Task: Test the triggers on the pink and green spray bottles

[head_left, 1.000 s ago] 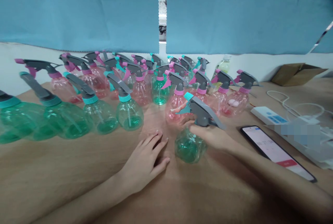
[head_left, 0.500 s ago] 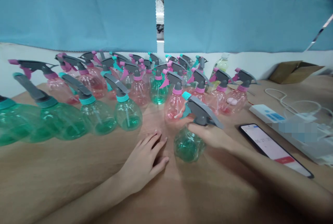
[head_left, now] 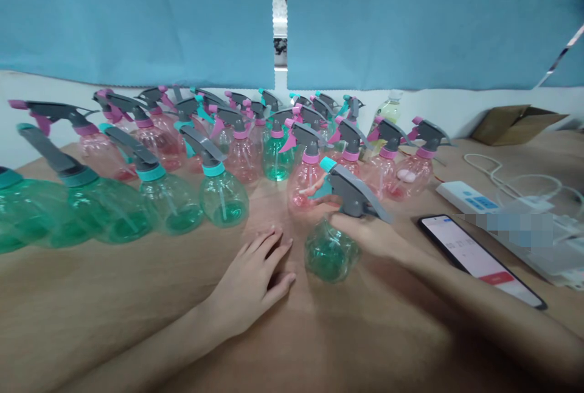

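A green spray bottle (head_left: 332, 253) with a grey and teal trigger head stands at the centre right, some green liquid in its base. My right hand (head_left: 358, 229) is wrapped round its neck, just below the head, with fingers reaching toward the teal trigger. To its left, my left hand (head_left: 255, 277) lies flat on the wooden table (head_left: 191, 326), fingers spread and holding nothing. Just behind the held bottle stands a pink spray bottle (head_left: 301, 189). Beyond my left hand is another green spray bottle (head_left: 223, 198), upright.
Several green and pink spray bottles crowd the left and back, by a wall with a blue curtain (head_left: 182, 16). On the right lie a phone (head_left: 479, 259), a white power strip (head_left: 469, 198), cables and a brown box (head_left: 517, 125). A clear capped bottle (head_left: 390, 110) stands behind.
The fingers of my right hand have shifted slightly at the trigger of the spray bottle. My left hand rests in the same place. The view has tilted a little.
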{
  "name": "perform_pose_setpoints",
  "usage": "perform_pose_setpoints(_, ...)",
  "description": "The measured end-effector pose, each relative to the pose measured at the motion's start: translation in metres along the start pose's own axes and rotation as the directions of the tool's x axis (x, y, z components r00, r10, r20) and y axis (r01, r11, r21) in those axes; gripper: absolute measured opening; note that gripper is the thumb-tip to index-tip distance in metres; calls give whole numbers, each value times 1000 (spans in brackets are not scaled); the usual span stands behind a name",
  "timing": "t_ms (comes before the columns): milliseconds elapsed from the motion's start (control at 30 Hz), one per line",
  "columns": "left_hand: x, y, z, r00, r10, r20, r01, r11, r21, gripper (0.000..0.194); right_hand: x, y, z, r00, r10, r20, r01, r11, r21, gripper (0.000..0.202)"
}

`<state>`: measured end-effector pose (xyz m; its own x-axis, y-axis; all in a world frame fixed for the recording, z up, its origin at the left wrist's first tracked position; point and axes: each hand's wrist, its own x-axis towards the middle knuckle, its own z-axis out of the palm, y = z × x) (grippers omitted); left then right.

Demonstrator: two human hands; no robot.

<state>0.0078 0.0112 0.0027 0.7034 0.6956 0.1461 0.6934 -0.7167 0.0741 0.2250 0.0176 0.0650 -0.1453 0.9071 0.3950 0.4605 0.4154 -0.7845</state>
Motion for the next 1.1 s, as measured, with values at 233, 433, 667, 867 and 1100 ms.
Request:
perform_pose_setpoints(233, -1, 0, 1, 1000, 3, -13, -3, 1000, 3, 51, 0, -2, 2, 994, 103, -24, -103, 995, 1, 38)
perform_pose_setpoints(433, -1, 0, 2, 1000, 5, -17, -5, 1000, 8, 50, 2, -7, 5, 998, 54, -32, -51, 994, 94, 39)
perform_pose_setpoints(667, -1, 0, 2, 1000, 8, -6, -8, 1000, 21, 51, 1, 10, 2, 997, 8, 82, -15, 997, 80, 40)
perform_pose_setpoints(867, -2, 0, 2, 1000, 15, -10, -15, 1000, 12, 52, 0, 18, 0, 989, 25, 143, -22, 1000, -23, 29)
perform_pose_setpoints(1100, -1, -1, 3, 1000, 10, -19, -10, 1000, -2, 51, -5, 15, 0, 988, 71, 139, -57, 993, -101, 21)
